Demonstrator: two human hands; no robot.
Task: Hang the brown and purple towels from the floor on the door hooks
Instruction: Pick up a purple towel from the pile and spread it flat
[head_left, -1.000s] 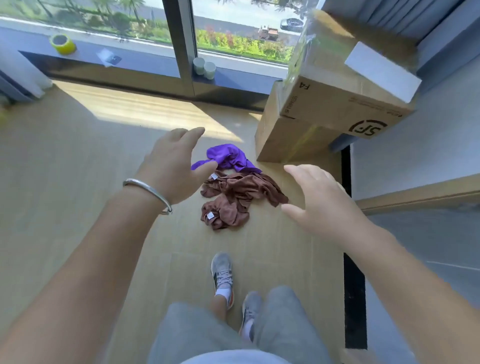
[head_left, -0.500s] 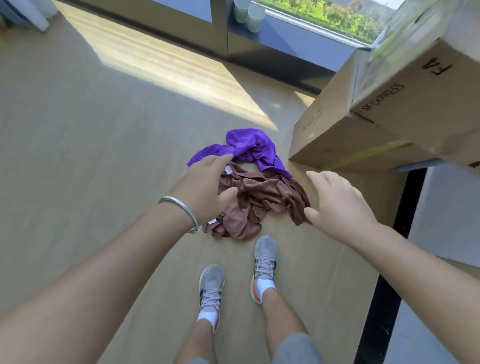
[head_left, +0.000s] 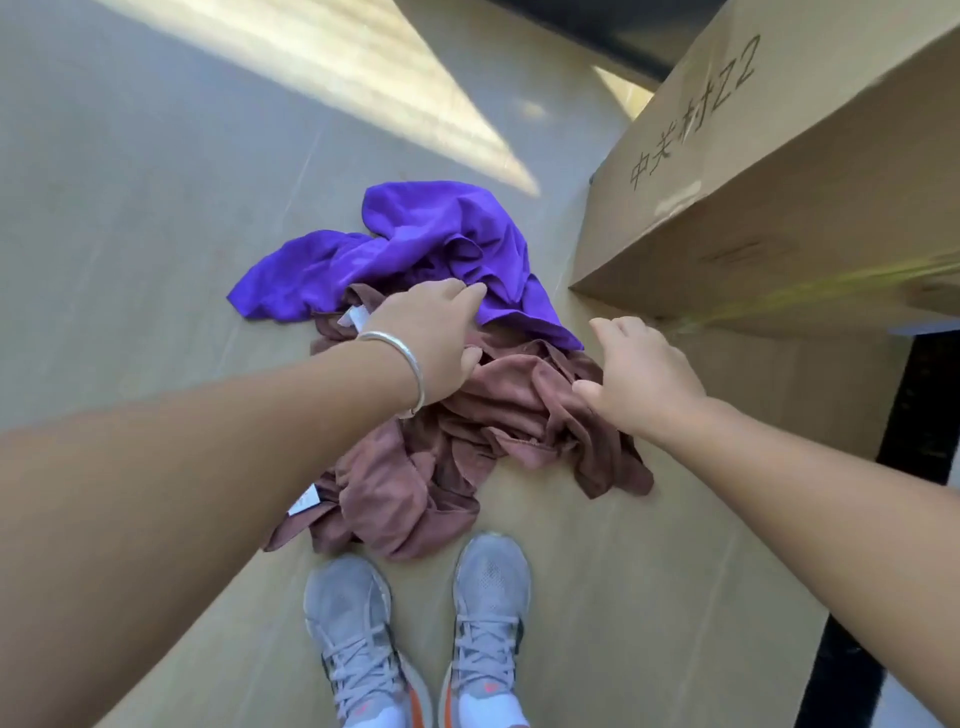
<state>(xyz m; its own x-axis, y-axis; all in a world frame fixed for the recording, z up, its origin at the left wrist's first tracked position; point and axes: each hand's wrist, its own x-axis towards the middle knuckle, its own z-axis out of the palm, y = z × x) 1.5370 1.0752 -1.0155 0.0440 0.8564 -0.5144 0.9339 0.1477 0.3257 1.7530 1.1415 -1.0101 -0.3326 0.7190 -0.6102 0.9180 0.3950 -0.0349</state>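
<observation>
left hand (head_left: 434, 338) over towels (head_left: 467, 415), box (head_left: 779, 208) close right

Two towels (head_left: 447, 249), two shoes (head_left: 353, 634), one box (head_left: 779, 171).

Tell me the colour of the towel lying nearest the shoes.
Brown towel; the head view shows it plainly.

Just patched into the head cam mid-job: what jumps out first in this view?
The bright purple towel lies crumpled on the floor, its near edge overlapping the rumpled brown towel that spreads toward the grey sneakers. Both hands reach down over the pile: the left hand, silver bracelet on its wrist, is at the seam between the towels, the right hand over the brown towel's right side. A large cardboard box crowds the right.
</observation>
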